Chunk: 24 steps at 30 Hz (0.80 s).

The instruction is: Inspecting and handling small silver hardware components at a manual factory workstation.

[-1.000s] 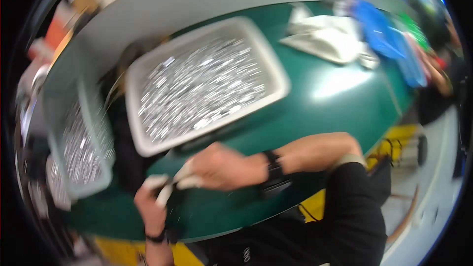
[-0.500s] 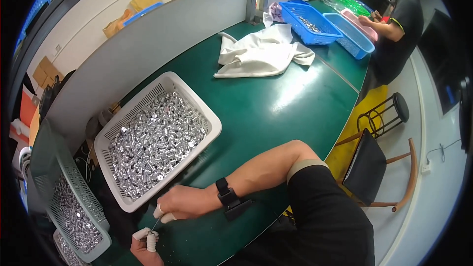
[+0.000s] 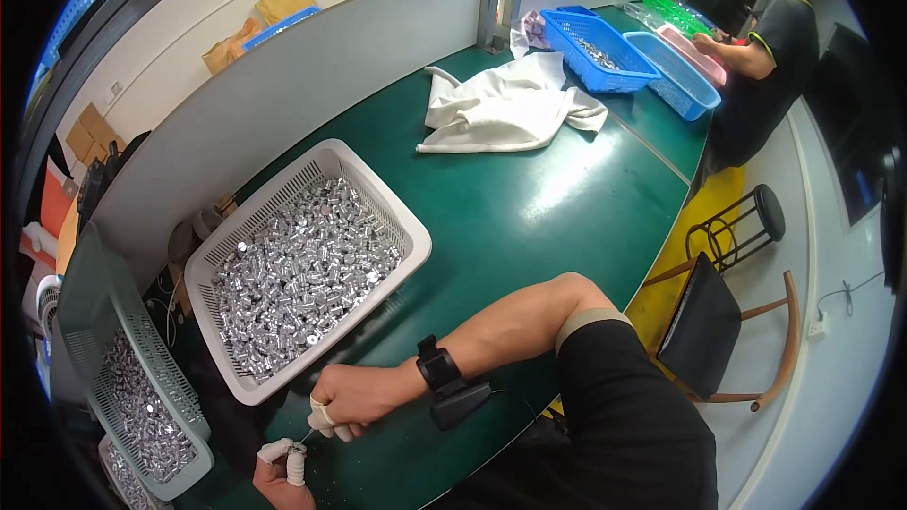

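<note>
At the lower left, over the green tabletop, my left hand (image 3: 282,477) wears white finger covers and pinches a small silvery metal part (image 3: 299,450). Just above and to its right, my right hand (image 3: 354,400), also in finger covers, is closed round a thin metal tool (image 3: 308,435). The tool's tip meets the part between the left fingertips; its handle is hidden in the right fist. A white slotted basket (image 3: 416,236) full of small silvery metal cylinders stands right beyond the right hand. A black band with a box (image 3: 442,373) sits on my right wrist.
A pale green basket (image 3: 194,472) with similar metal parts stands at the left. Farther off on the green table (image 3: 491,217) lie a white cloth (image 3: 510,109) and blue baskets (image 3: 595,52). A person (image 3: 775,66) works at the far right, near a chair (image 3: 709,321) and stool (image 3: 770,212).
The right fingers have curled more tightly around the thin tool, and the right hand has shifted slightly right. My left hand stays almost in place. The whole view has shifted a little.
</note>
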Motion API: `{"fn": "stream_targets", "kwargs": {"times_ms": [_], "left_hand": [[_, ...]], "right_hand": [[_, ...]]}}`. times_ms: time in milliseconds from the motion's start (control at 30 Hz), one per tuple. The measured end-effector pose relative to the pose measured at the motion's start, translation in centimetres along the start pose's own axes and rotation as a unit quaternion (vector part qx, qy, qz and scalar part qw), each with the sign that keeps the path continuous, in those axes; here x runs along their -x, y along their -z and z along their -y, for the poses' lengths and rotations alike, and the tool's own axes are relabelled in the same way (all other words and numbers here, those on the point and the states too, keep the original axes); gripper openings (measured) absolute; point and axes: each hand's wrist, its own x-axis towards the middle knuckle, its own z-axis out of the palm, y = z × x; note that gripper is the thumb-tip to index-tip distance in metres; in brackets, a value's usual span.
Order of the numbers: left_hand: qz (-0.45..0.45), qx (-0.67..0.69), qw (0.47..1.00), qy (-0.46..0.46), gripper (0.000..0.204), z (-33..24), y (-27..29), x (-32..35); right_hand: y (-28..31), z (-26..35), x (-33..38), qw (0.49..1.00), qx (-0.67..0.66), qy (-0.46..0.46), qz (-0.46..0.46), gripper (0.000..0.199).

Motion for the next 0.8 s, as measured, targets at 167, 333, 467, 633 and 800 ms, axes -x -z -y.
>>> {"fn": "stream_targets", "kwargs": {"times_ms": [167, 333, 467, 633, 800], "left_hand": [[0.016, 0.032, 0.999, 0.022, 0.016, 1.2, 0.7, -0.6], [0.023, 0.062, 0.997, 0.049, 0.015, 0.4, 0.4, -0.1], [0.01, 0.016, 1.0, -0.002, 0.014, -0.6, -0.2, 0.3], [0.02, 0.046, 0.998, 0.036, 0.014, 0.1, 0.2, -0.4], [0.033, 0.053, 0.997, 0.033, 0.014, 0.3, 0.0, -0.4]], "right_hand": [[0.0, -0.7, -0.5, 0.96, 0.15, 0.218, -0.094, 0.03], [0.3, -1.1, -0.2, 0.903, 0.292, 0.294, -0.115, 0.027], [0.4, -0.6, -0.2, 0.977, 0.166, 0.117, -0.071, 0.02], [0.5, -0.6, -0.4, 0.855, 0.245, 0.432, -0.151, 0.019], [1.0, -1.0, -0.4, 0.861, 0.293, 0.394, -0.134, 0.021]]}}
